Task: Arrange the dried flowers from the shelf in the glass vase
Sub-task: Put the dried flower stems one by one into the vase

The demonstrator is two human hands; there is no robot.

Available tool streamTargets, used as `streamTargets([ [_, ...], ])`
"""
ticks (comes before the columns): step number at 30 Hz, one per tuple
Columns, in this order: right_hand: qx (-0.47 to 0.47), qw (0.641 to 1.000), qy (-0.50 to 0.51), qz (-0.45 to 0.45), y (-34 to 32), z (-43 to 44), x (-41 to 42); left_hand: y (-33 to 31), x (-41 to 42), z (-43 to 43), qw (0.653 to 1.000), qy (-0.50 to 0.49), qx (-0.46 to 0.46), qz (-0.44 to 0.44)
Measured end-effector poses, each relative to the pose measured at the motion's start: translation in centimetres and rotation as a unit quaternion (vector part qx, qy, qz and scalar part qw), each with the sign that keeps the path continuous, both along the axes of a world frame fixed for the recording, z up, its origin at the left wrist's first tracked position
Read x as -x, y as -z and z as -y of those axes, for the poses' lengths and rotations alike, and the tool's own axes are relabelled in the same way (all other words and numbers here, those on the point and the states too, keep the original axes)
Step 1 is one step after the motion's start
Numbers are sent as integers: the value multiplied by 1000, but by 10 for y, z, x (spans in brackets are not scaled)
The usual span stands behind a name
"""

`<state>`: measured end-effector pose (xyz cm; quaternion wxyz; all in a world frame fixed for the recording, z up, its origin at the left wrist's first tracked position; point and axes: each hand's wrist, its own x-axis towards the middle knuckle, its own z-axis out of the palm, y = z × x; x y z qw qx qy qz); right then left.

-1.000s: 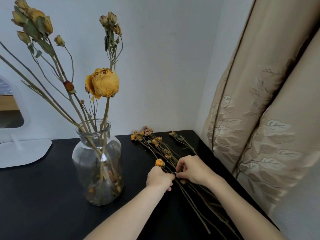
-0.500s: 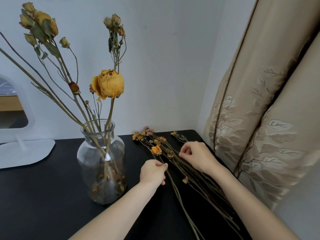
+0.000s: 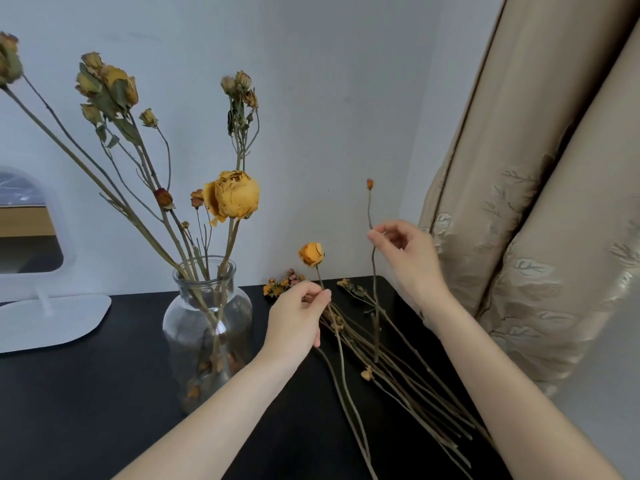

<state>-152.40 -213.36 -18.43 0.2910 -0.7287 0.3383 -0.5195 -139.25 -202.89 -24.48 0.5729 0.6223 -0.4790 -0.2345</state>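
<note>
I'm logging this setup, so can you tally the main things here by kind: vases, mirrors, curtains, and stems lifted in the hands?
Glass vase: 1
White mirror: 1
Curtain: 1
Lifted stems: 2, the yellow rose stem in the left hand and the small bud stem in the right hand
Total: 5

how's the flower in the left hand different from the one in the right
The left hand pinches a stem with a full orange bloom; the right hand pinches one with a tiny orange bud. The bud's stem stands near upright, lifted higher; the bloom's stem trails down across the table. Both are dried and out of the vase.
</note>
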Motion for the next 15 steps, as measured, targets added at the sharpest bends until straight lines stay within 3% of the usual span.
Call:
streamTargets([
  [4, -21, 997, -22, 74, -15, -10, -9, -22, -8, -26, 998, 18, 59, 17],
  [15, -44, 988, -100, 110, -24, -49, -43, -86, -28, -138, 983, -11, 156, 94],
])
